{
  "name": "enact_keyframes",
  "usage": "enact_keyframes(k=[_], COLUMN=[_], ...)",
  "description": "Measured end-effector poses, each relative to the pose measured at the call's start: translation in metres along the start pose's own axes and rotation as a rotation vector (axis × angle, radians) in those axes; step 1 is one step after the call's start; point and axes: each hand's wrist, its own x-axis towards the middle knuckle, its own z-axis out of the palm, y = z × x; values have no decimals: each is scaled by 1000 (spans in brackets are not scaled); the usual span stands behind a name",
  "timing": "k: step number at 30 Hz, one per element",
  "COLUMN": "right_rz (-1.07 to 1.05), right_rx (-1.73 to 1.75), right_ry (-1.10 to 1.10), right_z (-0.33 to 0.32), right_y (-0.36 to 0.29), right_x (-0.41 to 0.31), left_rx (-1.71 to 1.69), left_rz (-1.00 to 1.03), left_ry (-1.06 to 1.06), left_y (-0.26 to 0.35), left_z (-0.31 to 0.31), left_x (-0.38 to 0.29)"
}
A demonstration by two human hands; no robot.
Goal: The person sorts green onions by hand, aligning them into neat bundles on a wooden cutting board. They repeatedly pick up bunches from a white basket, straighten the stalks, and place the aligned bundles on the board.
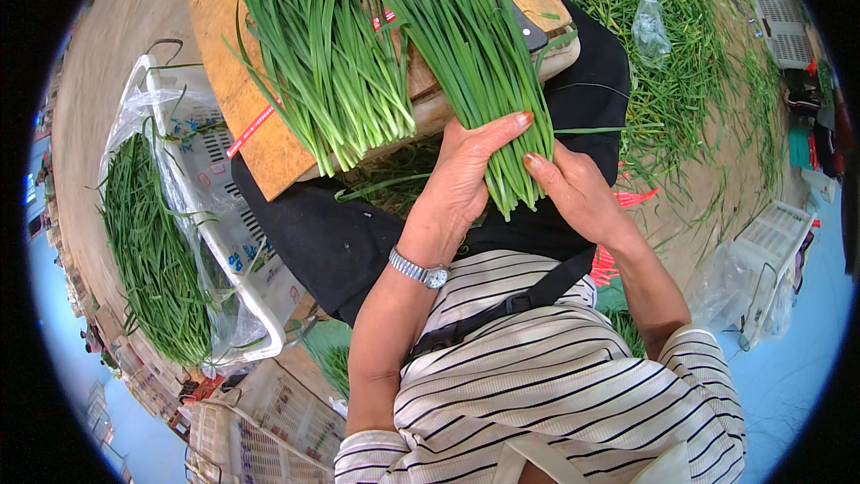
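Both my hands are around a bunch of green Chinese chives [470, 54], close to its pale cut ends. My left hand [463, 158], with a watch [420, 270] on its wrist, wraps the bunch with the thumb lying across the top. From the other side my right hand [578, 188] grips the lower stems, its thumb near the ends. A second heap of chives [329, 74] lies to the left on a wooden board [269, 168] in front of me. Part of a dark flat object [529, 30] shows beside the held bunch; the leaves hide the rest.
A white plastic crate [201, 215] lined with clear film holds more chives [151, 249] at left. Loose trimmings [658, 81] and a clear plastic bag [650, 33] cover the floor at right. Red strips [631, 198] lie by my right side. Another white crate [772, 242] stands farther right.
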Motion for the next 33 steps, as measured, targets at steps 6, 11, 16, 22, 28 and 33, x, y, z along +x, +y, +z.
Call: enact_keyframes(k=[6, 11, 16, 22, 28, 33], right_rz=[-29, 55, 134, 25, -191, -43], right_rx=[189, 215, 465, 154, -341, -395], right_ry=[250, 223, 293, 340, 394, 261], right_z=[11, 14, 32, 13, -3, 14], right_y=[13, 15, 11, 10, -7, -17], right_x=[-26, -61, -51, -59, -16, -11], left_rx=[-119, -128, -161, -146, -96, -6], left_rz=[-16, -2, 20, 28, 41, 22], left_ry=[57, 29, -13, -1, 7, 105], left_y=[8, 8, 8, 9, 2, -2], left_z=[12, 16, 15, 14, 8, 12], left_x=[-8, -8, -7, -6, -1, 0])
